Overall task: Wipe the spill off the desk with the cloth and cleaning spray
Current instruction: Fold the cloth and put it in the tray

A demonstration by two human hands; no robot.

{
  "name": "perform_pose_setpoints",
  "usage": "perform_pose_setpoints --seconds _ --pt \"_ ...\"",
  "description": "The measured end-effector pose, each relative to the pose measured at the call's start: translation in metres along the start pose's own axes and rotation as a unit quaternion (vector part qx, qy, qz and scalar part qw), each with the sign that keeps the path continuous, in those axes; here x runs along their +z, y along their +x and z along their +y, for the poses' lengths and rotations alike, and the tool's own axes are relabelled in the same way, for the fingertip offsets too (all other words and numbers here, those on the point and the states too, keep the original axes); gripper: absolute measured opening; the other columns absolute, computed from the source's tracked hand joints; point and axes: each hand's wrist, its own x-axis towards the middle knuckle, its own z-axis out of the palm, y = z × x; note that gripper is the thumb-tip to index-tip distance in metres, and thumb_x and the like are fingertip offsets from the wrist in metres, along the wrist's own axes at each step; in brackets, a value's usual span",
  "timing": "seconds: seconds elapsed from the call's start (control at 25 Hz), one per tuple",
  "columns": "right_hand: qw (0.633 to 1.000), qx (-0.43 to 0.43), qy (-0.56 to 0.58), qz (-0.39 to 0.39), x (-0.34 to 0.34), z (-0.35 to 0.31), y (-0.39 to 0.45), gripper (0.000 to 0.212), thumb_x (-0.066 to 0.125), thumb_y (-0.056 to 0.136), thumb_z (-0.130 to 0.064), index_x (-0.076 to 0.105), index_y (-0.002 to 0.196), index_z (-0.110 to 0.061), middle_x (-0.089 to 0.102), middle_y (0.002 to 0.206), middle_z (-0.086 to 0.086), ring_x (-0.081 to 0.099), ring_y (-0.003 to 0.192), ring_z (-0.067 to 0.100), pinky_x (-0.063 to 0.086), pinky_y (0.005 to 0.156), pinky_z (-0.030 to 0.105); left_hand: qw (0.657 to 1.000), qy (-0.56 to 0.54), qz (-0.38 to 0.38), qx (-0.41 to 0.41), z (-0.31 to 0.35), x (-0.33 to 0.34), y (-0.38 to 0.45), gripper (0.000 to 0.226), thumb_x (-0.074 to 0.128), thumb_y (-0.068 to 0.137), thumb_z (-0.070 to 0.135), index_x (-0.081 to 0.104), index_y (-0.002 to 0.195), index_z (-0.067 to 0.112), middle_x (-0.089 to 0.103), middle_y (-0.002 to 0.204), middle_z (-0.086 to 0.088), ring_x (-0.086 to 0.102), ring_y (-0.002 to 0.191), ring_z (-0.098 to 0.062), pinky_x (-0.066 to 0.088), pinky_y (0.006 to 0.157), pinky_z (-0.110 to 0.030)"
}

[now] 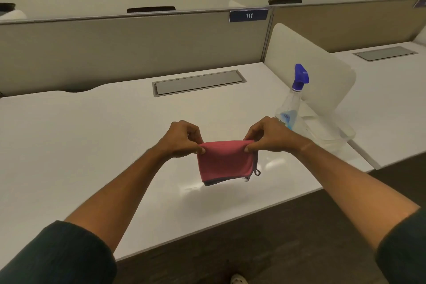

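Two hands, left hand and right hand, pinch the folded pink cloth by its top corners above the white bench; the clear spray bottle, contents unclear, stands just right.

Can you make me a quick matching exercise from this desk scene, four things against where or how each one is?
Things:
1. cloth
2. spray bottle
3. number sign
4. cable hatch

Places or states:
A. on the partition's top edge
B. standing at the desk's right side
C. pinched by both hands above the desk
D. set flush into the desktop, shut

Pairs: 1-C, 2-B, 3-A, 4-D
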Motion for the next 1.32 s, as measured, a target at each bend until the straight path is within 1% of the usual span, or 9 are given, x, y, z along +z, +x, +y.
perform_pose_setpoints --seconds 0.12,0.28,0.4,0.56,0.68,0.76,0.96,1.12,1.32 --pt "1.000 0.016 0.005 0.010 -0.006 0.011 -0.014 0.030 0.085 0.071 -0.036 0.078 0.094 -0.018 0.075 0.081 -0.005 0.072 0.075 0.011 0.061 0.073 0.027 1.000 0.010 -0.025 -0.003 0.014 0.009 0.007 0.012 0.083 0.064 0.010 0.072 0.070 0.007 0.072 0.070 -0.005 0.070 0.071 -0.017 0.060 0.067 -0.032" --pt "0.999 0.023 0.027 0.013 -0.021 0.024 -0.035 0.026 0.084 0.075 -0.024 0.078 0.097 -0.012 0.074 0.081 -0.004 0.070 0.072 0.005 0.055 0.063 0.012 0.999 0.015 -0.035 0.004 0.038 0.024 0.015 0.010 0.080 0.066 0.007 0.072 0.070 0.006 0.072 0.070 -0.005 0.070 0.072 -0.017 0.056 0.067 -0.028" --pt "0.998 0.033 0.040 0.031 -0.037 0.041 -0.053 0.022 0.083 0.074 -0.019 0.078 0.095 -0.013 0.074 0.081 -0.004 0.069 0.075 0.006 0.050 0.059 0.008 0.999 0.018 -0.034 0.019 0.062 0.041 0.019 0.009 0.080 0.066 0.006 0.072 0.069 0.008 0.071 0.068 -0.004 0.070 0.068 -0.015 0.056 0.063 -0.027" --pt "0.997 0.032 0.047 0.056 -0.063 0.076 -0.081 0.022 0.084 0.074 -0.021 0.078 0.094 -0.014 0.074 0.087 0.000 0.070 0.082 0.013 0.055 0.064 0.011 0.999 0.023 -0.016 0.037 0.100 0.073 0.027 0.009 0.080 0.065 0.008 0.072 0.070 0.009 0.071 0.068 -0.005 0.070 0.068 -0.018 0.061 0.064 -0.033" --pt "0.997 0.022 0.043 0.056 -0.090 0.107 -0.103 0.021 0.084 0.075 -0.023 0.078 0.094 -0.015 0.074 0.084 -0.003 0.070 0.079 0.013 0.057 0.066 0.015 0.998 0.033 0.001 0.047 0.134 0.105 0.034 0.010 0.080 0.067 0.010 0.073 0.073 0.008 0.071 0.071 -0.006 0.070 0.071 -0.021 0.061 0.065 -0.035" --pt "0.998 0.020 0.030 0.060 -0.110 0.131 -0.117 0.021 0.083 0.075 -0.022 0.078 0.093 -0.015 0.074 0.081 -0.004 0.070 0.077 0.011 0.055 0.063 0.014 0.998 0.039 0.006 0.047 0.159 0.129 0.043 0.011 0.080 0.070 0.012 0.073 0.077 0.007 0.071 0.074 -0.006 0.069 0.073 -0.020 0.061 0.068 -0.033" --pt "0.996 0.018 0.028 0.083 -0.150 0.179 -0.137 0.019 0.084 0.071 -0.016 0.080 0.089 -0.016 0.075 0.077 -0.004 0.071 0.073 0.006 0.058 0.068 0.017 0.997 0.049 0.029 0.043 0.202 0.173 0.067 0.014 0.079 0.073 0.014 0.072 0.082 0.008 0.071 0.081 -0.004 0.069 0.079 -0.020 0.060 0.070 -0.028" --pt "0.994 0.014 0.024 0.107 -0.170 0.205 -0.136 0.019 0.084 0.071 -0.016 0.080 0.090 -0.018 0.074 0.077 -0.006 0.069 0.071 0.000 0.054 0.063 0.012 0.996 0.050 0.055 0.049 0.225 0.193 0.086 0.011 0.077 0.074 0.010 0.073 0.084 0.009 0.072 0.083 -0.006 0.068 0.079 -0.019 0.059 0.071 -0.028" --pt "0.987 0.004 -0.010 0.161 -0.189 0.227 -0.121 0.019 0.083 0.073 -0.017 0.079 0.091 -0.016 0.074 0.079 -0.004 0.068 0.072 0.003 0.050 0.063 0.007 0.991 0.049 0.092 0.078 0.241 0.205 0.116 0.011 0.074 0.075 0.007 0.074 0.086 0.006 0.072 0.083 -0.008 0.067 0.078 -0.020 0.059 0.074 -0.030"
